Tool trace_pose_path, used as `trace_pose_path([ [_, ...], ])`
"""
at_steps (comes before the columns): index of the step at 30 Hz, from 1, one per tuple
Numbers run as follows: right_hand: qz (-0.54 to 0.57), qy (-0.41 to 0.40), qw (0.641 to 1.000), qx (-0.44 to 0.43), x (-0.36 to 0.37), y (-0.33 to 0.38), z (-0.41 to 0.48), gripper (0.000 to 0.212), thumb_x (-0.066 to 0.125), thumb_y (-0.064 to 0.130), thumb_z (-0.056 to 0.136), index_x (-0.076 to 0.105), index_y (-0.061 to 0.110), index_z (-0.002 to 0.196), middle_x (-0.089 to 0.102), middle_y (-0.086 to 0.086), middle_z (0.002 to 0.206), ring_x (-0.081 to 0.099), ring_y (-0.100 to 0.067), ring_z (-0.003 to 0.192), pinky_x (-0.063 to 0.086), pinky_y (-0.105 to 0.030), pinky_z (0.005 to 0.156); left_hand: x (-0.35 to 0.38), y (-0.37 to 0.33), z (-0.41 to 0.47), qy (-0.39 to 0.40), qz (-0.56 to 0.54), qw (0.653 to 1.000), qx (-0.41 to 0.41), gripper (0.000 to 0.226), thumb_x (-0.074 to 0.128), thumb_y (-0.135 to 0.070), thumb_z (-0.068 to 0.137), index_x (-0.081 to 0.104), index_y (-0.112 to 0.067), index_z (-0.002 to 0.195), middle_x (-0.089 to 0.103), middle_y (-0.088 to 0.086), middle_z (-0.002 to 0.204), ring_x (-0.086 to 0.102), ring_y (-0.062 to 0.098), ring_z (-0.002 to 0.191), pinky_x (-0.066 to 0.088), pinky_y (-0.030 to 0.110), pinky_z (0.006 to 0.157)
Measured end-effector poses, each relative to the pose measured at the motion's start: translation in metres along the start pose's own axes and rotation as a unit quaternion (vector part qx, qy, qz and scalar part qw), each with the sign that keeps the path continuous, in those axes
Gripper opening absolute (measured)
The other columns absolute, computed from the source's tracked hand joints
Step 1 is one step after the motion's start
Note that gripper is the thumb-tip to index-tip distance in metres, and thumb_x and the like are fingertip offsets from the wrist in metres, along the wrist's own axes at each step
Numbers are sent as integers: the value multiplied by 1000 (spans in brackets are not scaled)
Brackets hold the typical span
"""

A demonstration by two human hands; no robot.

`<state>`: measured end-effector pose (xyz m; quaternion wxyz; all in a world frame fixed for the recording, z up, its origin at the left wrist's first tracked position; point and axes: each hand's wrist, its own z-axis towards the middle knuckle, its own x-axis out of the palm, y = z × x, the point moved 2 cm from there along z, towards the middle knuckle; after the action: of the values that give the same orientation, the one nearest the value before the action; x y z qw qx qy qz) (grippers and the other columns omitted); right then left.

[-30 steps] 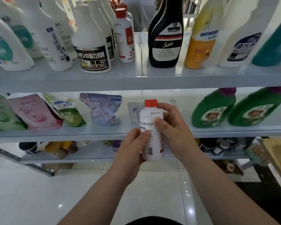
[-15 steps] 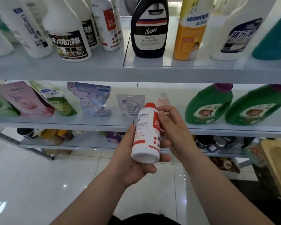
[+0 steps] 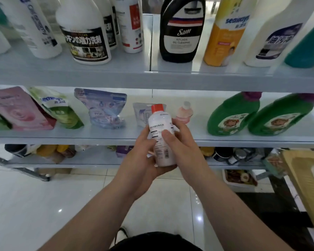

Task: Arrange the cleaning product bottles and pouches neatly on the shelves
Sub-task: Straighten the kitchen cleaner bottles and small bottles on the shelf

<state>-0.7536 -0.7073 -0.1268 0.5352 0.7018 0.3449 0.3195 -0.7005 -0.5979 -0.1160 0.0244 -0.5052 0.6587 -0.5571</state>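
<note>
Left hand, right hand around bottle, seemingly

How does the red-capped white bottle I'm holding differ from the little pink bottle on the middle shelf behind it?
The red-capped white bottle is gripped in both hands, left hand at its base, right hand round its side; the little pink bottle stands untouched on the middle shelf. The held bottle has a red cap and white body; the pink one a white cap and pink body. Both are capped and roughly upright.
</note>
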Motion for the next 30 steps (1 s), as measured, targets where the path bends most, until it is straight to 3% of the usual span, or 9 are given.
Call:
trace_pose_path([
  [4, 52, -78, 996, 10, 16, -2, -1, 36, 69, 43, 92, 57, 44, 125, 70, 8, 123, 68, -21, 113, 58, -53, 95, -11, -17, -3, -15, 143, 989, 18, 51, 44, -8, 101, 60, -46, 131, 68, -11, 124, 68, 17, 110, 61, 44, 87],
  [8, 94, -78, 992, -16, 36, 1, -2, 35, 62, 44, 95, 58, 39, 130, 72, 2, 121, 71, -26, 109, 57, -57, 93, -29, -27, -3, -78, 97, 992, -3, 26, 47, -29, 104, 62, -32, 126, 73, -1, 109, 70, 23, 100, 61, 46, 84],
  [12, 22, -54, 994, -88, 70, 8, -8, 43, 52, 38, 97, 50, 44, 140, 69, 9, 124, 70, -11, 108, 60, -36, 92, -43, -29, -8, -2, 2, 997, -77, 42, 39, -46, 104, 62, -27, 133, 73, 7, 121, 70, 29, 111, 59, 54, 85],
  [17, -52, -72, 989, -114, 86, 18, -5, 45, 43, 36, 107, 39, 45, 151, 53, 9, 146, 63, -3, 117, 56, -23, 95, -71, -42, -13, 37, -2, 998, -60, 38, 36, -19, 105, 60, -14, 134, 70, 17, 123, 68, 35, 114, 59, 53, 87],
  [21, 49, -115, 992, -32, 105, 16, -2, 31, 42, 33, 108, 62, 45, 129, 72, 7, 120, 71, -15, 106, 57, -44, 97, -94, -59, -23, 49, 93, 994, -5, 40, 42, 0, 100, 58, -23, 127, 72, 15, 117, 72, 33, 103, 61, 46, 81],
  [24, 109, -94, 990, 12, 126, 16, -8, 19, 47, 38, 105, 63, 36, 116, 73, -5, 114, 71, -27, 106, 58, -51, 94, -112, -66, -30, 50, 175, 982, 39, 49, 70, -3, 88, 50, -34, 118, 66, 14, 117, 73, 29, 98, 62, 40, 76],
  [26, 79, -89, 993, -8, 137, 12, -11, 15, 53, 38, 103, 60, 36, 116, 70, -5, 112, 70, -28, 104, 60, -50, 89, -123, -68, -32, 64, 211, 975, 40, 62, 87, -18, 72, 51, -34, 119, 67, 12, 115, 73, 26, 97, 62, 41, 77],
  [28, 61, -86, 993, -60, 150, 7, -15, 19, 61, 38, 96, 63, 39, 115, 71, -2, 110, 71, -25, 103, 61, -45, 87, -135, -68, -35, 87, 220, 971, 16, 70, 89, -31, 61, 56, -27, 123, 71, 9, 114, 73, 27, 100, 61, 40, 76],
  [30, 56, -78, 992, -82, 160, 1, -17, 31, 64, 45, 78, 67, 46, 109, 71, -2, 115, 69, -26, 109, 59, -48, 92, -142, -69, -36, 125, 249, 961, 7, 56, 84, -26, 76, 58, -25, 125, 74, 4, 111, 73, 26, 99, 57, 33, 71],
])
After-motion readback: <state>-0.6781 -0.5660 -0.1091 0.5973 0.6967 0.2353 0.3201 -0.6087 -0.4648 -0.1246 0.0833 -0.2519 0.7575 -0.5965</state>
